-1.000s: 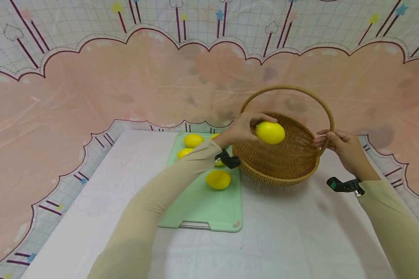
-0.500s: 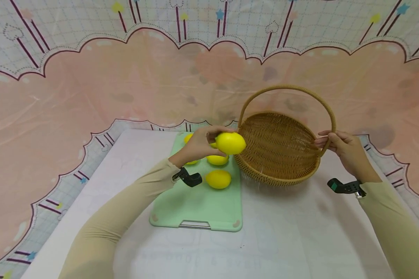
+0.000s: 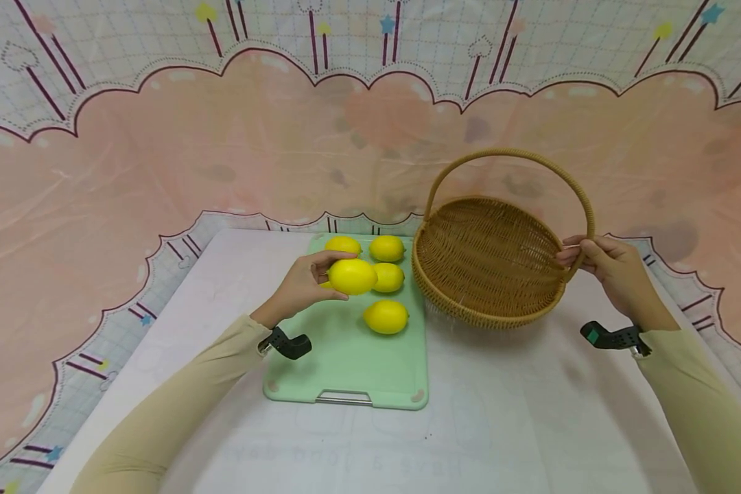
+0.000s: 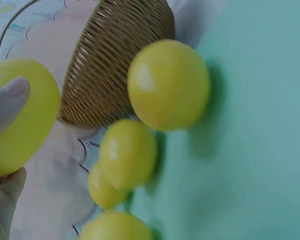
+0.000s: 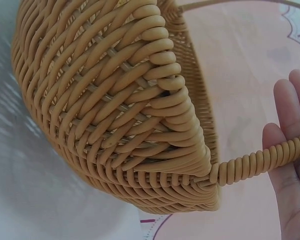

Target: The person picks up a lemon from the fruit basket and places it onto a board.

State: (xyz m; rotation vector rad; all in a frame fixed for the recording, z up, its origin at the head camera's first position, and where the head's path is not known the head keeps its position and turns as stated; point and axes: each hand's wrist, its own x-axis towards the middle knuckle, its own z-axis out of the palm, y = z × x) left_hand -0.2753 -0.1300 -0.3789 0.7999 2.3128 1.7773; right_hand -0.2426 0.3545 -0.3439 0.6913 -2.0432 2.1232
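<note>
My left hand (image 3: 299,285) holds a yellow lemon (image 3: 352,276) over the green cutting board (image 3: 346,370), thumb and fingers on either side of it. Several more lemons lie on the board, among them a front one (image 3: 386,317) and a back right one (image 3: 387,248); another is mostly hidden behind the held lemon. In the left wrist view, the thumb presses on the held lemon (image 4: 30,130). To the right, a wicker basket (image 3: 488,267) leans with its opening toward me, nothing visible inside. My right hand (image 3: 617,274) grips its handle (image 5: 260,164) near the rim.
A white tabletop (image 3: 500,425) lies under the board and basket. A patterned pink and white sheet (image 3: 272,151) hangs behind the table and shows along its sides. The board has a metal handle (image 3: 344,398) at its front edge.
My left hand has carried the lemon leftward and down, from in front of the basket's opening to over the board. The right hand and basket stay nearly where they were.
</note>
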